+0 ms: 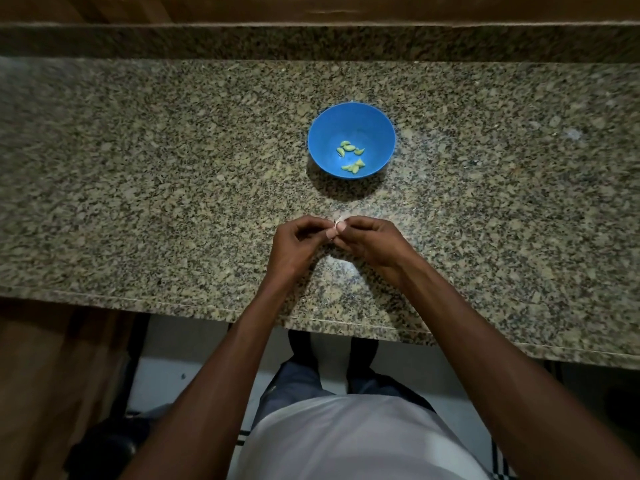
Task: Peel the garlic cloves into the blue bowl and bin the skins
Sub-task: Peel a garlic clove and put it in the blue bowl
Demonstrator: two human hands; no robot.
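A speckled granite surface (173,168) is seen from above in dim light. No writing can be read. A small pale garlic clove (338,223) is pinched between the left hand (300,241) and the right hand (367,240), both grips clamped on it just above the surface. Beyond the hands, a blue bowl (381,133) is set, with several peeled, yellowish-green cloves (350,156) scattered inside.

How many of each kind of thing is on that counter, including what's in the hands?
Blue bowl: 1
Peeled cloves in the bowl: about 7
Clove being peeled, pinched between left hand and right hand: 1
Total: about 9
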